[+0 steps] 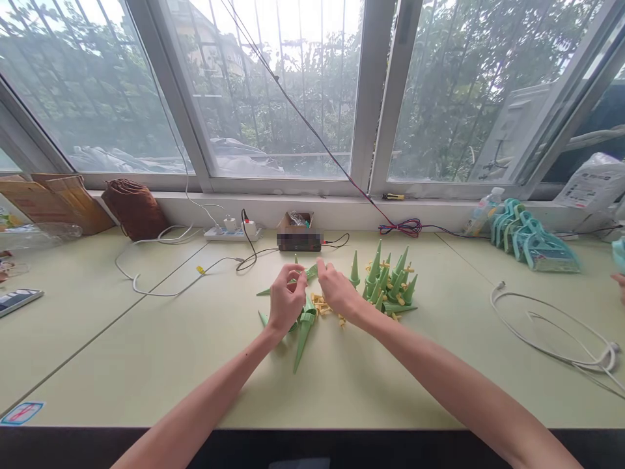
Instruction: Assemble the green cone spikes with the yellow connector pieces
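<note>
My left hand (pixel 287 296) is closed in a pinch above green plastic spikes. What its fingertips hold is too small to make out. Close by on the right, my right hand (pixel 338 288) has its thumb and fingers together, and I cannot make out what is in them. A green cone-shaped spike (pixel 311 271) shows between and behind the hands. Another green spike (pixel 303 339) lies below my left hand, its tip towards me. Small yellow plastic pieces (pixel 319 305) are scattered between my wrists. To the right stands a cluster of green spikes (pixel 375 270) with yellow pieces fitted on several.
A small open box (pixel 295 228) stands behind the hands, near a power strip (pixel 232 232). A white cable (pixel 166 294) runs left, another coiled cable (pixel 561 352) lies right. Turquoise plastic items (pixel 517 231) and a bottle (pixel 483 212) stand by the window. Part of another person's hand (pixel 620 281) shows at right.
</note>
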A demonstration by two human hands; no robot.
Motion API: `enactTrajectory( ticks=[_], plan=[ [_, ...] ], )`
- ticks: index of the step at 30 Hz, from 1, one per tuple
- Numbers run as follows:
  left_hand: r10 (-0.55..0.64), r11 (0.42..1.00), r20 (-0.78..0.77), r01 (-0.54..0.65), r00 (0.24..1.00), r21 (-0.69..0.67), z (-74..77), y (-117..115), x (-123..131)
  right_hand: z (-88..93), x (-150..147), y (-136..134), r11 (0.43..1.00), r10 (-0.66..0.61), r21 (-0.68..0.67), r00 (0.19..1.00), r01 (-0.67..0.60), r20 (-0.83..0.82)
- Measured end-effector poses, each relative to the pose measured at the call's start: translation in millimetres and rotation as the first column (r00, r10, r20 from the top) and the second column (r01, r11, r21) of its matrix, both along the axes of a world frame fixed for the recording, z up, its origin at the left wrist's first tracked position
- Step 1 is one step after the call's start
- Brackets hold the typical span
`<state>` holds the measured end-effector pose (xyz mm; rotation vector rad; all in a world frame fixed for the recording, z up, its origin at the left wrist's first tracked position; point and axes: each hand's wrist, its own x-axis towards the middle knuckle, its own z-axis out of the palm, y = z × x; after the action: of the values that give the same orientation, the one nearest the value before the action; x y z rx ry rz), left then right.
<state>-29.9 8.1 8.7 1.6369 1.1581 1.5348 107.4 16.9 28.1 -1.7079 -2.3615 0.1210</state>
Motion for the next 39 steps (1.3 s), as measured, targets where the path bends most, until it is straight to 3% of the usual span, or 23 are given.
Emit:
enactTrajectory(
  ticks=[3, 6, 11, 16, 20, 27, 39],
  plan=[
    [0.002, 1.000, 0.033, -0.002, 0.999, 0.008, 2.7, -1.7, 0.9, 1.9, 1.4, -12.6, 0.983, 0.065, 0.185, 0.972, -0.023, -0.224],
    [-0.052, 0.999, 0.037, 0.052, 0.998, 0.013, 4.5, -4.9, 2.9, -1.1, 4.3, -27.6, 0.958, 0.152, 0.284, 0.922, -0.048, -0.356],
    [-0.204, 0.979, -0.062, 0.204, 0.977, -0.012, 2.4, -16.2, 7.8, -20.3, 14.5, -51.8, 0.929, 0.257, 0.357, 0.862, -0.096, -0.437],
    [-0.262, 0.964, -0.199, 0.264, 0.944, -0.017, 1.2, -28.3, 11.6, -46.3, 30.0, -69.2, 0.905, 0.327, 0.404, 0.831, -0.137, -0.450],
    [-0.213, 0.977, -0.216, 0.215, 0.953, -0.013, 0.8, -29.5, 10.9, -52.3, 35.3, -74.6, 0.905, 0.330, 0.399, 0.832, -0.146, -0.446],
    [-0.166, 0.984, -0.109, 0.159, 0.980, -0.076, -2.4, -23.4, 8.6, -44.9, 36.3, -76.0, 0.964, 0.195, 0.235, 0.931, -0.124, -0.308],
    [-0.185, 0.979, -0.027, 0.182, 0.982, -0.092, -0.7, -22.4, 11.4, -46.5, 37.6, -74.6, 0.993, 0.085, 0.112, 0.922, -0.045, -0.378]
  ],
)
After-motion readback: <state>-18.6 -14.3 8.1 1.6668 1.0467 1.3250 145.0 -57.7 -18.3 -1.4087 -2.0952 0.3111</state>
